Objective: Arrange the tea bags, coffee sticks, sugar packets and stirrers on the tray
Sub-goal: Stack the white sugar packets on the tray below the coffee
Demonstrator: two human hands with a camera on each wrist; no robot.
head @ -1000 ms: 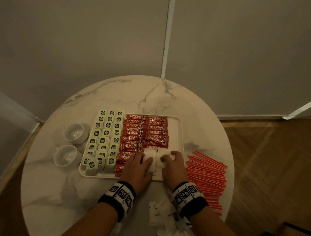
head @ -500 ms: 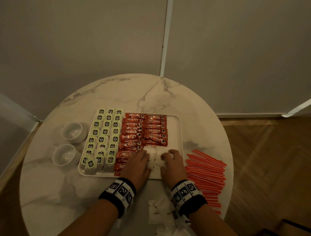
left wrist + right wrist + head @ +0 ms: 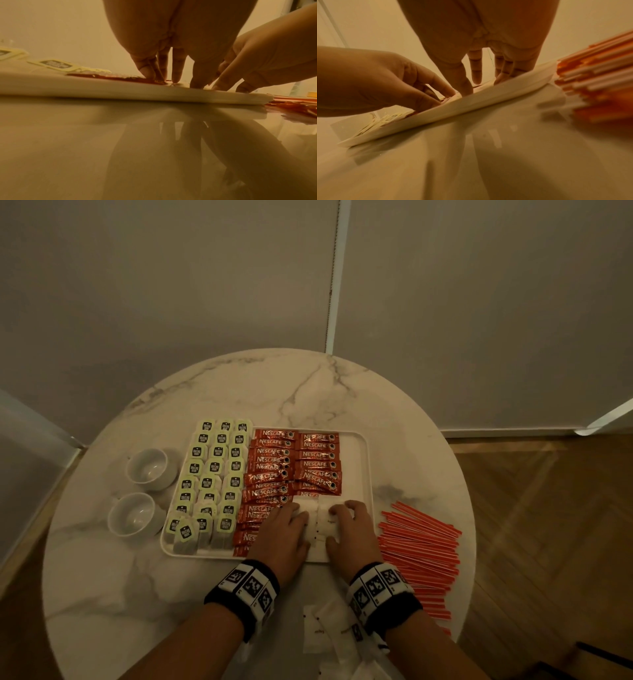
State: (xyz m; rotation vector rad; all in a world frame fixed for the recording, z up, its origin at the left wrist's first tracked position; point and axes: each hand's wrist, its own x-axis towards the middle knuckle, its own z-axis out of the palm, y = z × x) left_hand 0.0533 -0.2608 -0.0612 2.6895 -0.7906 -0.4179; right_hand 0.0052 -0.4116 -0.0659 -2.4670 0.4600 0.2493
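Left hand (image 3: 286, 530), right hand (image 3: 347, 523): straight fingers flat on white sugar packets (image 3: 320, 520), grasping nothing, squaring them into tray (image 3: 358, 460) gap beside Nescafe sticks (image 3: 294, 465).

One white tray (image 3: 359, 460) carries about twenty-seven green-tagged tea bags (image 3: 215, 470) in three columns and two columns of red coffee sticks (image 3: 291, 463) too overlapped to count, beside two white cups (image 3: 147, 469).
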